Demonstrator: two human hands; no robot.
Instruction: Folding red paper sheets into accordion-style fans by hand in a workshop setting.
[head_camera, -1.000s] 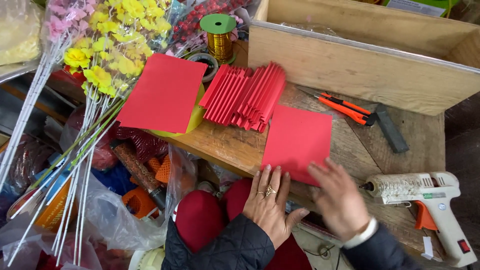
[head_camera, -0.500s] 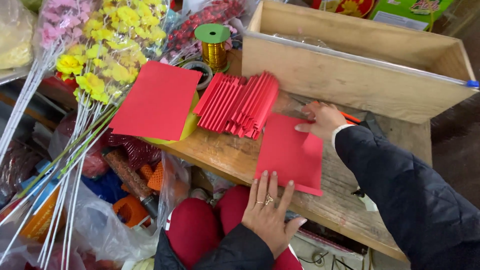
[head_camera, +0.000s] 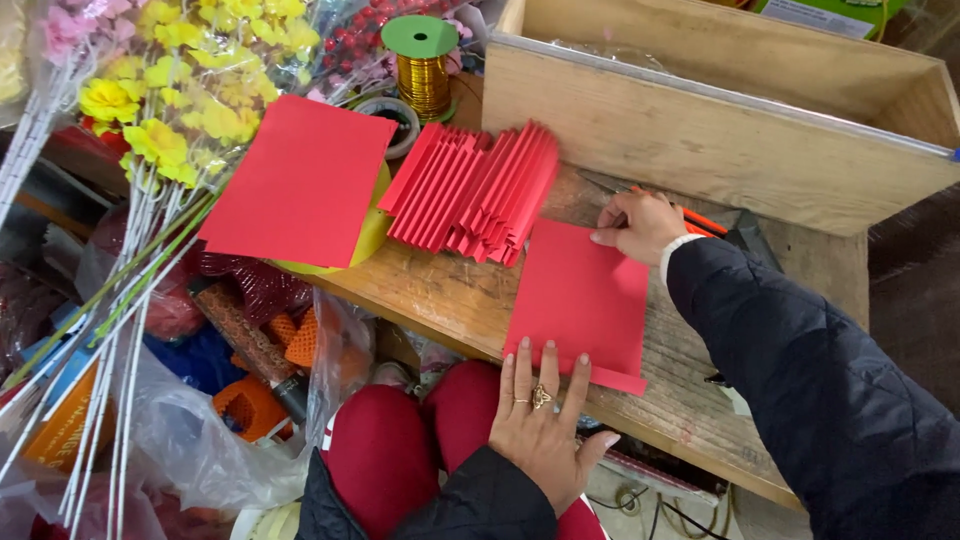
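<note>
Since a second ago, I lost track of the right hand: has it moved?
Yes. The right hand has gone from the red sheet's near edge to its far corner, close to the wooden box.

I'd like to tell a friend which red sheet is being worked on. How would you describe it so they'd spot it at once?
Find the wooden workbench in front of the big wooden box. The flat red sheet lies at its near edge, the left hand at its bottom and the right hand at its top. Unlike the pleated red stack beside it, it lies smooth.
</note>
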